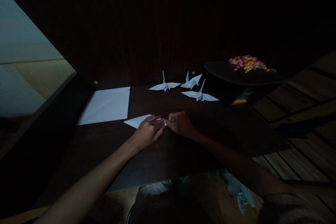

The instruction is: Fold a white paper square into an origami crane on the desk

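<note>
White paper [136,121]: one folded piece on the desk [183,157], right in front of us, long and pointy, partly covered.
Left hand [149,130]: laid over that paper, fingers stretched out rather than clenched; we reckon it's pinning the thing so it can't slide.
Right hand [181,124]: curled up at the narrow end, probably there for the fiddly bit. Whether we're actually pinching the tip, can't tell, too dark.
Cranes [165,86]: three, wings spread, standing near the back panel [157,24]. Our guess: parked there so our arms don't flatten them. Two sit close together, one a bit apart.
Sheet [107,105]: looks like one, lying flat off to our left, just beside the folded piece. Handy spot, we'd say. Could be a stack, can't tell.
Beads [248,63]: or something like beads, one bright heap, way too small for us to count. They're up on a curved shelf [217,71], maybe so they don't get mixed in with our folding.
Pale dots [193,73]: two, low on the panel.
</note>
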The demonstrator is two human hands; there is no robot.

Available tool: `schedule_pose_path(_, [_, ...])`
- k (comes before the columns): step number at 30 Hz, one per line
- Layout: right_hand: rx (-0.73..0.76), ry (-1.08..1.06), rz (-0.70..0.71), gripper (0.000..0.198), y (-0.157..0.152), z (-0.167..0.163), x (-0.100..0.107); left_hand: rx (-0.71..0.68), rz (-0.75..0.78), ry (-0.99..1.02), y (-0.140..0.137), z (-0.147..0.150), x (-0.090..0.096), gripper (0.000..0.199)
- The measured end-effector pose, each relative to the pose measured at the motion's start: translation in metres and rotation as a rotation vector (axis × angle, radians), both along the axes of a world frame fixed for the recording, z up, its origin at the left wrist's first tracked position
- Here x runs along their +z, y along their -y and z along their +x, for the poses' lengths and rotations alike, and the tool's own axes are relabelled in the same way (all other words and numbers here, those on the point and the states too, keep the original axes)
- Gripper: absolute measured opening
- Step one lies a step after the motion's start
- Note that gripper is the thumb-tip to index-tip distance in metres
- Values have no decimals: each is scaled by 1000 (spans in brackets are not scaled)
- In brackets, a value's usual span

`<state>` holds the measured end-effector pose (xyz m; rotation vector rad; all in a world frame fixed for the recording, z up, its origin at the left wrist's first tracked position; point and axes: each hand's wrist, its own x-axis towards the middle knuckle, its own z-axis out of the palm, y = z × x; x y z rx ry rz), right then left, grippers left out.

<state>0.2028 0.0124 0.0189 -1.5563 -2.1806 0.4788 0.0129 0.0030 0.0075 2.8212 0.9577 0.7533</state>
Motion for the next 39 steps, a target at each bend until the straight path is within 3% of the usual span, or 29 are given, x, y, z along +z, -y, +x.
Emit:
schedule_pose_path(9, [16, 24, 28, 23, -3, 8, 1, 44, -83, 23, -3, 0, -2, 24])
schedule_pose_path(17, [250, -17, 80, 3, -8, 20, 6, 56, -94, 44, -2, 1, -2, 23])
schedule_pose_path(28, [467, 278, 299, 18, -5, 20, 5, 70, -58, 23, -2, 3, -1, 23])
schedule_pose_path(33, [504, 330, 456, 23, 2, 20, -4, 96, -30, -1, 1, 6, -3, 24])
schedule_pose_path(39, [471, 395, 484, 19, 14, 7, -3, 37, -98, -13, -6, 0, 2, 23])
